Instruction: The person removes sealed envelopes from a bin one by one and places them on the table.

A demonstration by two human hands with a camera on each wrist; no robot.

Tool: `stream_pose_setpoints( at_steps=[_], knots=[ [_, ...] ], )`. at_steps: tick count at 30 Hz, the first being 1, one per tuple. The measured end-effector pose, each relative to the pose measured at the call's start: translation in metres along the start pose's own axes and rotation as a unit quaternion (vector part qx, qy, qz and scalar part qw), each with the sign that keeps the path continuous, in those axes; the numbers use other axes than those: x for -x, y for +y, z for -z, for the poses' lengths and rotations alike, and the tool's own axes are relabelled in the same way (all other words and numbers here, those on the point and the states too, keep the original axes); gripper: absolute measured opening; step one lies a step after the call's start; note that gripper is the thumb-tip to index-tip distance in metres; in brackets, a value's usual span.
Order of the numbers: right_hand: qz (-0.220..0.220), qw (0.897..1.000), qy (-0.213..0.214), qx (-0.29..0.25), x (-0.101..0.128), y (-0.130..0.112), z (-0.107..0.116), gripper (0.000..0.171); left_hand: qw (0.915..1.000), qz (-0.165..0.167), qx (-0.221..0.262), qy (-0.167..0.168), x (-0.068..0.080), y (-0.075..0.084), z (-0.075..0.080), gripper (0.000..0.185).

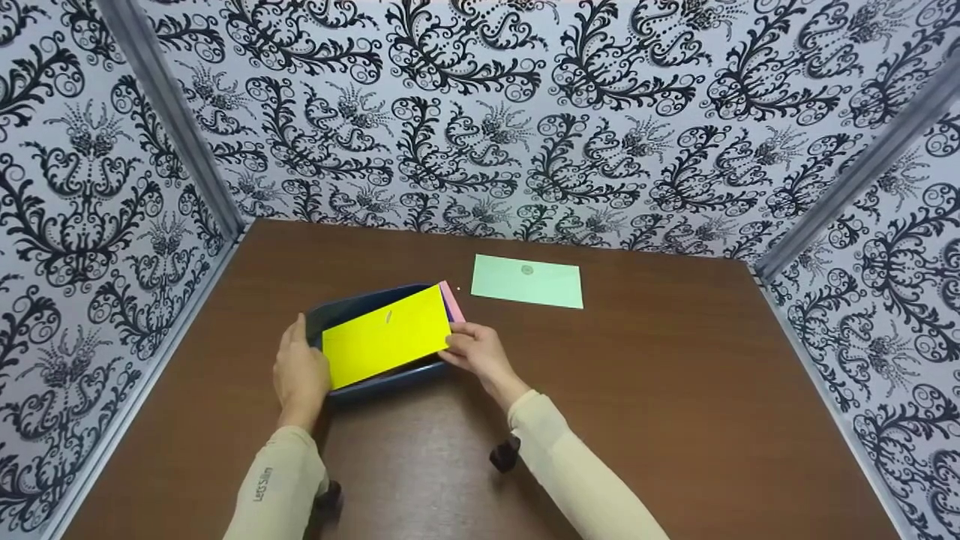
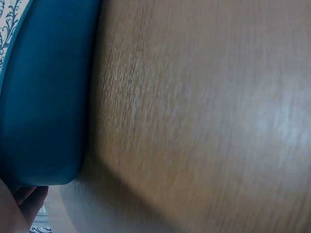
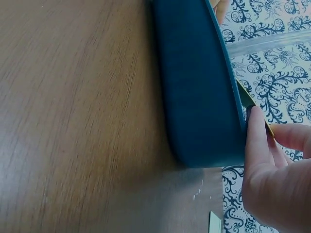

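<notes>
A dark blue plastic bin [image 1: 390,382] stands on the table, slightly turned. Over its opening lies a bright yellow paper sheet [image 1: 386,341], envelope-sized, with a small mark near its upper edge. My right hand [image 1: 480,352] pinches the sheet's right end between thumb and fingers; in the right wrist view the hand [image 3: 274,170] is right at the bin's rim. A pink sheet [image 1: 451,301] and a thin purple edge peek out behind the yellow one. My left hand [image 1: 300,367] grips the bin's left end, its fingertips [image 2: 34,201] showing past the corner in the left wrist view.
A pale green paper rectangle [image 1: 525,283] with a round mark lies on the brown table [image 1: 660,390], behind and right of the bin. Patterned wall panels [image 1: 480,127] with grey frame posts enclose the table at the back and both sides.
</notes>
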State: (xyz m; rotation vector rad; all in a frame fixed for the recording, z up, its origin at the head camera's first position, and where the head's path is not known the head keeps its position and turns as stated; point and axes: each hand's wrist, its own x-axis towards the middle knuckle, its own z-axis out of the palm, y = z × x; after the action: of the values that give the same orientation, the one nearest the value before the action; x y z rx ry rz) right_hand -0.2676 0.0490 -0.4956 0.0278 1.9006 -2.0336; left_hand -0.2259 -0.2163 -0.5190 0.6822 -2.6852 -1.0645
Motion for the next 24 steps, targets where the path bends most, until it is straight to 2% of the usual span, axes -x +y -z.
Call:
stream_pose_setpoints(
  at_steps=[7,24],
  knots=[
    [-0.001,1.000,-0.005,-0.018,0.0024,-0.0012,0.0007,0.037,1.0000,-0.003,-0.004,0.003,0.0003,-0.0010,-0.0007,0.061],
    [0.003,1.000,-0.003,-0.013,0.0075,-0.0014,0.0057,0.039,0.9997,-0.014,-0.014,0.015,0.0001,-0.0020,-0.0025,0.061]
  ],
)
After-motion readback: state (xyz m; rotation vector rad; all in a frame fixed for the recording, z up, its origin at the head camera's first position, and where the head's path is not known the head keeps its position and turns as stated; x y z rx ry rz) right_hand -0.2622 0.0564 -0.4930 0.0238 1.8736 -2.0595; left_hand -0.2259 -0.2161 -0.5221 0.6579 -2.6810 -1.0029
